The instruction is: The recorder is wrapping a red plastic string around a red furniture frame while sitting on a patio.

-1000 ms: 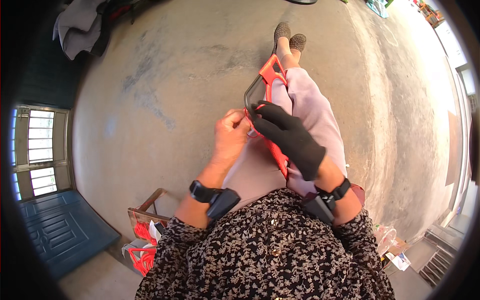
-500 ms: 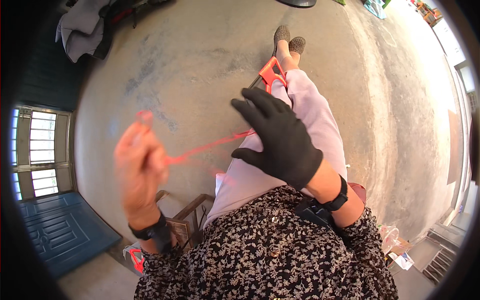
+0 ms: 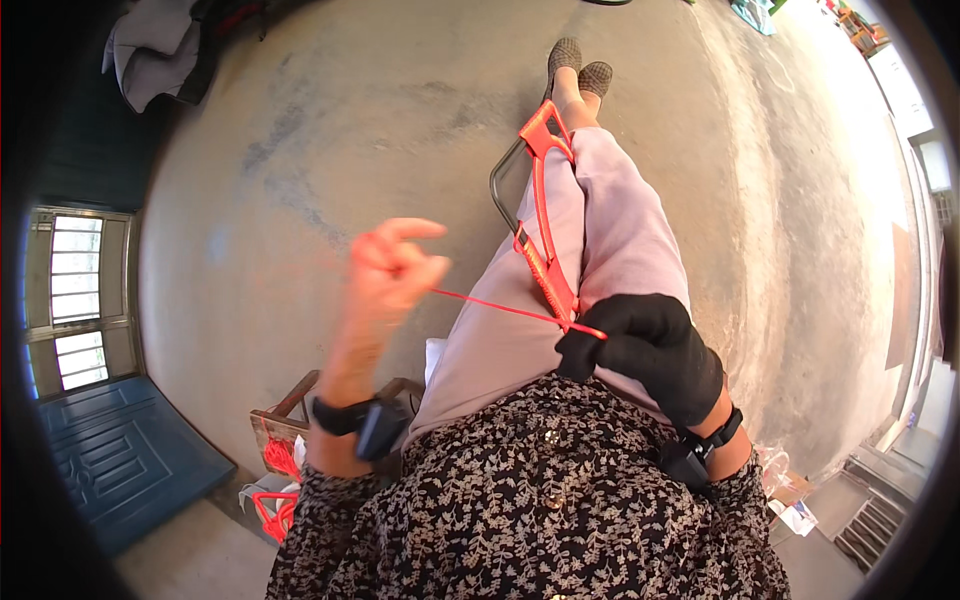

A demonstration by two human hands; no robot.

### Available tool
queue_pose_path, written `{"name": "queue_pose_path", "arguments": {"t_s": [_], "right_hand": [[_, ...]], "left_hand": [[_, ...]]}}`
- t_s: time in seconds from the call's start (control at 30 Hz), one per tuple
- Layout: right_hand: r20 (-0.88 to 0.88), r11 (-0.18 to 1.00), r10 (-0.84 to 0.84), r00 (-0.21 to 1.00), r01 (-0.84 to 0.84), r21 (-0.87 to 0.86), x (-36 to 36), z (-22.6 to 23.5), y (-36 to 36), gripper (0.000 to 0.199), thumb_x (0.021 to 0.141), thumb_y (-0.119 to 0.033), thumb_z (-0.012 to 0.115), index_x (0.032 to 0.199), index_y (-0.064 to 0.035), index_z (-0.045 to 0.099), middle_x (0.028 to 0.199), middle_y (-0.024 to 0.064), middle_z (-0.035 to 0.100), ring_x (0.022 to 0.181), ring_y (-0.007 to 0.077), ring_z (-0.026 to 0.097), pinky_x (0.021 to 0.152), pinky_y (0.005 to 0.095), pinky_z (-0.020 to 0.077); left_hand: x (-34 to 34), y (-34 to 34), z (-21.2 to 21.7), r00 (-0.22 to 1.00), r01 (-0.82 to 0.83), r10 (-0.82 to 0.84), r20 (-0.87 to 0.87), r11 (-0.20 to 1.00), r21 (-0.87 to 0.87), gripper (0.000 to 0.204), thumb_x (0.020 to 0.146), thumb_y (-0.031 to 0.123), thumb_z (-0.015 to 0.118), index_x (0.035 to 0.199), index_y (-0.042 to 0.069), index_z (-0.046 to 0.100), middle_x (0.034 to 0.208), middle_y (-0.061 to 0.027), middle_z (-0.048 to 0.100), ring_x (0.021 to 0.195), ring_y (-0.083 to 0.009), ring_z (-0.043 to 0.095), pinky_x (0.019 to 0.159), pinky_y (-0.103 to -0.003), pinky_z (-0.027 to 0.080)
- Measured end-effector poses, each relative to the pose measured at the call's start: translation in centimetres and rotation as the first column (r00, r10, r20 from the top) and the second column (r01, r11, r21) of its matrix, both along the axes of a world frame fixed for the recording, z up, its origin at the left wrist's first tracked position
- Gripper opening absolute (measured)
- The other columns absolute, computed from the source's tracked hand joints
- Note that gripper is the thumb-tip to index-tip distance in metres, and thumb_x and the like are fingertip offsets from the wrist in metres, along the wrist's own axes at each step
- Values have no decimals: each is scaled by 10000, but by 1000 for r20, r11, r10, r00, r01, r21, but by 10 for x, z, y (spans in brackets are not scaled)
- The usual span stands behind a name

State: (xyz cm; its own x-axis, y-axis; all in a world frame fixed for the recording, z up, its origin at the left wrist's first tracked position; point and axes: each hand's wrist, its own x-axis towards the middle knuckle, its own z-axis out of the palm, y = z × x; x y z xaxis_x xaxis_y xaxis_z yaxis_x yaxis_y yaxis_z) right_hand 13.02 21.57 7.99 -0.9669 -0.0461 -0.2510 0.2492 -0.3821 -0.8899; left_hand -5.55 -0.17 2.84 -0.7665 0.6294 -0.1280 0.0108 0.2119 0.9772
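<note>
On my lap lies a red frame (image 3: 546, 205) with a D-shaped far end and a bent dark metal bar along its left side. My right hand (image 3: 650, 355), in a black glove, is closed at the near end of this frame. A thin red cord (image 3: 500, 306) crosses that end and reaches the glove's fingers. From there it stretches left to my bare left hand (image 3: 393, 265), raised over the floor and blurred by motion. The left fingers are bent round the cord, with the index finger pointing right.
To my lower left are a wooden piece of furniture (image 3: 272, 425), a bundle of red cord (image 3: 283, 458) and another red frame (image 3: 272, 515). A blue panelled door (image 3: 130, 465) stands at the left. Grey cloth (image 3: 155, 55) hangs at the upper left. Clear plastic (image 3: 775, 468) lies at the lower right.
My right hand has gone from open above my lap to closed at the frame's near end. My left hand has swung right and slightly up, with the cord still trailing from it.
</note>
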Motion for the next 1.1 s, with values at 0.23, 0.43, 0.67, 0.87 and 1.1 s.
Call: {"name": "queue_pose_path", "arguments": {"t_s": [0.23,0.43,0.67,0.87,1.1], "right_hand": [[98,998,9,995,-3,-58,13,8,1,76,872,-20,612,919,21,657,844,24,658,781,75,588,697,231,471],[151,996,-85,985,87,-8,20,20,3,119,866,-120,622,821,-11,633,762,24,624,679,65,542,607,223,424],[-20,872,-377,926,363,329,-35,12,54,256,874,-130,610,1118,-55,626,742,-30,538,634,41,470,579,210,400],[-159,538,52,986,106,836,-75,-90,51,213,793,-164,709,1003,-137,689,863,53,659,780,178,634,714,301,502],[-159,367,128,979,102,925,-89,-104,25,222,823,-213,686,1039,-161,692,870,67,638,806,199,643,714,317,502]], "left_hand": [[45,73,-47,1000,-16,16,-10,999,-29,288,792,24,699,1068,-2,619,558,113,376,513,14,340,494,-185,297],[42,71,-70,998,-30,32,58,999,-34,301,782,13,725,1058,-2,604,554,115,371,524,19,328,480,-189,286],[-11,41,-39,896,-183,14,444,923,340,295,936,224,569,1100,-21,567,730,8,537,614,-83,483,602,-237,427],[-7,59,-69,630,-396,-34,776,845,359,365,969,316,493,1126,-5,567,876,-59,622,853,-185,595,816,-343,495],[17,74,-88,556,-312,-49,830,913,263,318,946,195,504,1174,-22,548,995,-87,646,854,-187,621,837,-361,513]]}}
